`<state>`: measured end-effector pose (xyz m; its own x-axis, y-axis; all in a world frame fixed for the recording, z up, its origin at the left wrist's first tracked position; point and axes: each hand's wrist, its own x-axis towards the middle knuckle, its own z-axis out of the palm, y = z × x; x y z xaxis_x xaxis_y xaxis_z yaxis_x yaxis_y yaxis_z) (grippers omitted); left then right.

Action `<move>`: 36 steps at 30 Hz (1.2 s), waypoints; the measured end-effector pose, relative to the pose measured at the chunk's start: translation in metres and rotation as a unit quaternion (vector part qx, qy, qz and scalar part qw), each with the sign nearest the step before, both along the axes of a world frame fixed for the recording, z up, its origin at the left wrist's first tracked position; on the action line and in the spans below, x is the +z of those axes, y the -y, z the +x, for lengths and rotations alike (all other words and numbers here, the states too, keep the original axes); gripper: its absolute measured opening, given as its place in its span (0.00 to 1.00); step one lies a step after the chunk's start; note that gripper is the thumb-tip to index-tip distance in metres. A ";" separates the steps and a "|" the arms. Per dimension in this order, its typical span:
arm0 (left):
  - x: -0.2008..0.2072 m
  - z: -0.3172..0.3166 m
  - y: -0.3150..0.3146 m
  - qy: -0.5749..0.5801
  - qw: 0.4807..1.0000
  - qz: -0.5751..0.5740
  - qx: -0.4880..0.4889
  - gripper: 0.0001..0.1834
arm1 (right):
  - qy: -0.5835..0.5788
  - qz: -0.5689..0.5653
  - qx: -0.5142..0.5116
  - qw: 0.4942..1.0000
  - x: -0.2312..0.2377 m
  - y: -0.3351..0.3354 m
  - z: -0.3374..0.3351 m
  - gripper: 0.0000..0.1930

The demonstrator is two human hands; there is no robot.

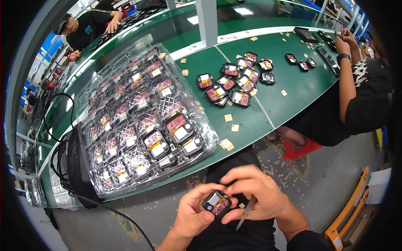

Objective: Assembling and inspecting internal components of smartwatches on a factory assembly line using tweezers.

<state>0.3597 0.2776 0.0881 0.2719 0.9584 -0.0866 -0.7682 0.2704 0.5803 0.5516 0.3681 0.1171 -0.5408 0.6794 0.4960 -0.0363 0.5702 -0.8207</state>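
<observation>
My left hand (193,213) grips an open smartwatch case (217,204) by its edges, low in the middle of the view. A red circuit board, a yellow strip and a pale silver block show inside the black square case. My right hand (260,194) is curled at the right side of the case, thumb and fingers close to its rim. A thin grey pointed tool (246,215) sticks out downward from that hand; its upper part is hidden by the fingers. Whether the right fingertips touch the case is hard to tell.
Clear plastic trays (138,113) full of similar cases are stacked on the green table (201,138). A heap of open cases (238,79) lies to their right, among small tan squares (228,118). A black cable (113,206) hangs at left. A co-worker's arm (346,79) is at right.
</observation>
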 end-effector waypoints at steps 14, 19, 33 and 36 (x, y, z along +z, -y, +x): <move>-0.001 0.002 0.004 -0.080 0.980 -0.022 0.181 0.34 | 0.172 0.254 -0.174 0.936 -0.019 0.018 -0.009 0.17; -0.010 -0.001 0.008 -0.084 0.982 0.012 0.171 0.34 | 0.172 0.262 -0.172 0.934 -0.019 0.019 -0.009 0.16; -0.007 -0.003 0.008 -0.132 0.974 0.039 0.179 0.32 | 0.155 0.141 -0.126 0.970 -0.006 0.012 -0.011 0.12; -0.003 -0.001 0.007 -0.153 0.970 0.015 0.190 0.33 | 0.170 0.175 -0.142 0.959 -0.009 0.013 -0.012 0.13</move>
